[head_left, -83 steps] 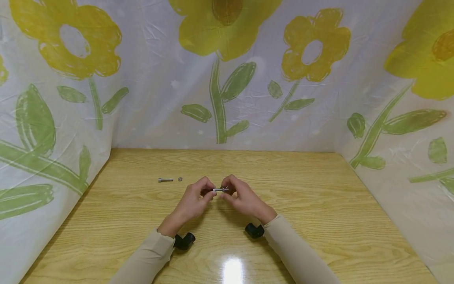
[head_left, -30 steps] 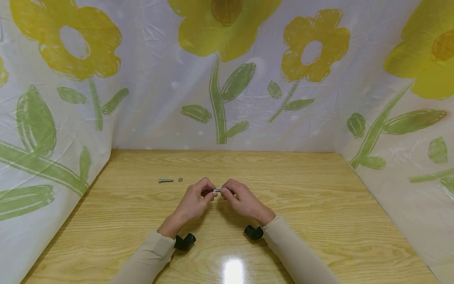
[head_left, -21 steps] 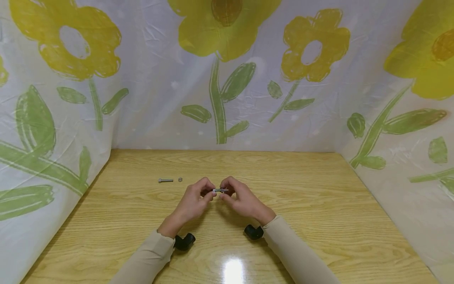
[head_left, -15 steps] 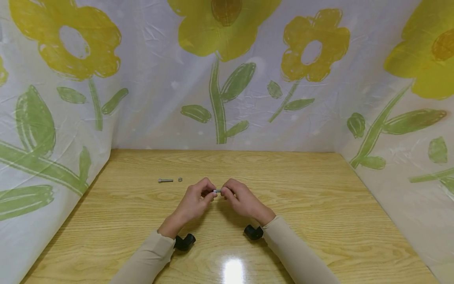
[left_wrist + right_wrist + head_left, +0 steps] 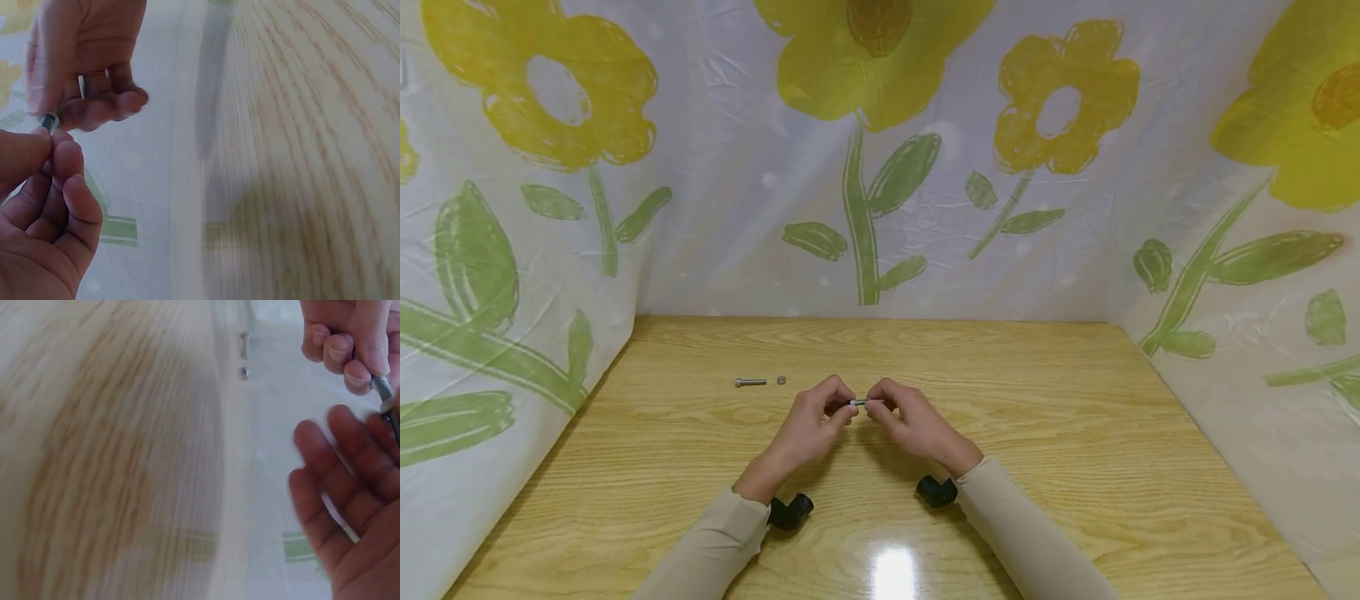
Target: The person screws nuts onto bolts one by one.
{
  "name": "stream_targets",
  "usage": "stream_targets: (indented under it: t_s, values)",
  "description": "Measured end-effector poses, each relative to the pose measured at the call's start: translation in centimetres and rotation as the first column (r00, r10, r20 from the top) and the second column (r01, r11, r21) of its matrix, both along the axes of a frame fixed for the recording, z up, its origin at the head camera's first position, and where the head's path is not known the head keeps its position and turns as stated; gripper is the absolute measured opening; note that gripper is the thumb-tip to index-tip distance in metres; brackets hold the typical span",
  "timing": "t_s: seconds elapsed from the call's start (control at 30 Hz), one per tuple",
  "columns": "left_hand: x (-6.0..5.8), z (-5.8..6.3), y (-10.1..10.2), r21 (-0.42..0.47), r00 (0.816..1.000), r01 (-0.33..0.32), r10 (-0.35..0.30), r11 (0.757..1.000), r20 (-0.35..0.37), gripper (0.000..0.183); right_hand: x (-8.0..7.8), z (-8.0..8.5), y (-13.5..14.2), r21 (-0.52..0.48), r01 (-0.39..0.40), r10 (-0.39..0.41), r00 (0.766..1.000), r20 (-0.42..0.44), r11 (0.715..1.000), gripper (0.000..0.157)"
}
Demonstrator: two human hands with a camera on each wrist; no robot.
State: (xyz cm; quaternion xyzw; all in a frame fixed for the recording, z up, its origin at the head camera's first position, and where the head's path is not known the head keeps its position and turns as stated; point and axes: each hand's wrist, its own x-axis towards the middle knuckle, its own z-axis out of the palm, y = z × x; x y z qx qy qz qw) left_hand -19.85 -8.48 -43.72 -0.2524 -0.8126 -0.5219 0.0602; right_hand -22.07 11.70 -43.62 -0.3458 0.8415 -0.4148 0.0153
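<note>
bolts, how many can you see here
2. The loose bolt lies on the table beside a loose nut; the held bolt, partly hidden, is pinched by the left hand.

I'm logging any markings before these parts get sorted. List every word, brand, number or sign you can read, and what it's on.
No readable text anywhere.
Held bolt and the nut on it: too small and blurred for any marking to be read.
Loose bolt and loose nut: too small to tell.
Floral cloth: printed flowers, no legible lettering.
</note>
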Motion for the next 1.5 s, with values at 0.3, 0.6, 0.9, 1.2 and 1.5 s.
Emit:
stream_targets:
  t_s: [0.3,0.6,0.9,1.2,1.5]
  values:
    - [-0.1,0.0,0.0,0.0,1.0,0.001,-0.001,1.0,0.0,0.006,0.0,0.1,0.1,-0.042,0.037,-0.033,0.994,0.107,0.998,0.028]
    - [-0.1,0.0,0.0,-0.005,1.0,0.009,-0.009,1.0,-0.006,0.005,0.0,0.3,0.1,-0.097,0.041,-0.019,0.977,0.212,0.994,0.023]
    - [0.0,0.0,0.0,0.022,1.0,0.026,-0.026,0.999,-0.002,0.005,-0.4,-0.1,0.1,-0.186,0.026,0.034,0.949,0.313,0.982,0.023]
    - [0.0,-0.1,0.0,0.007,1.0,0.022,-0.022,1.0,0.011,0.006,-0.3,0.3,-0.1,-0.083,0.033,-0.011,0.967,0.253,0.996,0.035]
    - [-0.1,-0.1,0.0,0.024,0.998,0.003,-0.004,1.0,0.064,0.005,1.1,3.0,-0.2,-0.226,0.014,0.072,0.928,0.366,0.974,0.022]
